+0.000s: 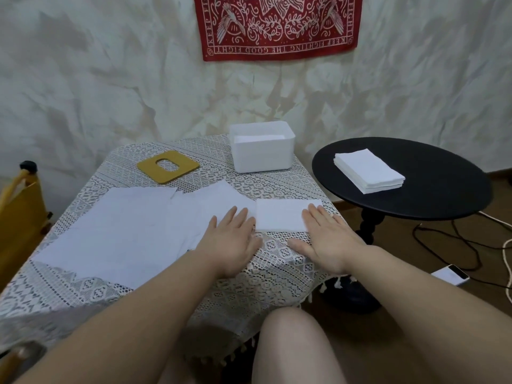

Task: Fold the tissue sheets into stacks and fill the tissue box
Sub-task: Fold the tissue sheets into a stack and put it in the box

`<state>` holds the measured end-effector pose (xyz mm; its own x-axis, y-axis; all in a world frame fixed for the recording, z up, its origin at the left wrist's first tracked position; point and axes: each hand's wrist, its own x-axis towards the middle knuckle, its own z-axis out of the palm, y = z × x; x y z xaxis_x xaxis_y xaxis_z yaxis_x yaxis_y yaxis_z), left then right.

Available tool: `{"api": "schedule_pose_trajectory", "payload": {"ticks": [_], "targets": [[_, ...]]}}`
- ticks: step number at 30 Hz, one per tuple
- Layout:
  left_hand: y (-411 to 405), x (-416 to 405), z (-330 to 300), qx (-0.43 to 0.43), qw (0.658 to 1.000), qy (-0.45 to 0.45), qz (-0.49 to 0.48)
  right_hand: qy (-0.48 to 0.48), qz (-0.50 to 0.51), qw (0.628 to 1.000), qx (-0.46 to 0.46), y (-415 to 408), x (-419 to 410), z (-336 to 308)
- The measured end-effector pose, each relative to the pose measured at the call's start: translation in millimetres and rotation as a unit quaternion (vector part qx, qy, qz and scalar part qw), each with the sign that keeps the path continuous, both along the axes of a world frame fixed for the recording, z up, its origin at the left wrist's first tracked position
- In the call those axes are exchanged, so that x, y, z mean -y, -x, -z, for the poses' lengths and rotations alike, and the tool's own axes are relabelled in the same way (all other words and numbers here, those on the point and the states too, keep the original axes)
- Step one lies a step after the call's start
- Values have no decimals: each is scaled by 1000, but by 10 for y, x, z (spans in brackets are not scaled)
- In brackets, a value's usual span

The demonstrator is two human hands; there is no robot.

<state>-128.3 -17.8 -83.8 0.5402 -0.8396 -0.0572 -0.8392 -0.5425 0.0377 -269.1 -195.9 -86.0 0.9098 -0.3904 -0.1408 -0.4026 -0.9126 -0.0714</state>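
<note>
Folded tissue (pixel 279 216) lies between flat left hand (pixel 235 239) and right hand (pixel 328 241).

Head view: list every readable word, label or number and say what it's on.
"KEEP FIGHTING THE GOOD FIGHT": white letters along the lower border of the red cloth on the wall, upside down in this view.
"KEEP FIGHT...": left border of the same cloth, cut off by the top edge of the picture.
"...FIGHT": right border, also cut off.
Tissue box, yellow lid, tissue stack, phone on the floor: no text readable.
</note>
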Motion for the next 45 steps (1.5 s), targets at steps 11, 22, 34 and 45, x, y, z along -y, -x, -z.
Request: {"api": "schedule_pose_trajectory", "payload": {"ticks": [11, 22, 34, 45], "targets": [[-599, -711, -196, -23, 980, 135, -142, -21, -162, 979, 121, -597, -728, -204], [-550, -819, 63, -15, 962, 237, -134, -15, -140, 989, 34, -892, -810, -153], [-534, -483, -322, 26, 950, 270, -157, 23, -126, 952, 278, -892, -830, -304], [-497, -576, -1030, -252, 859, 432, -114, -141, -53, 884, 443, -891, -904, -743]]}}
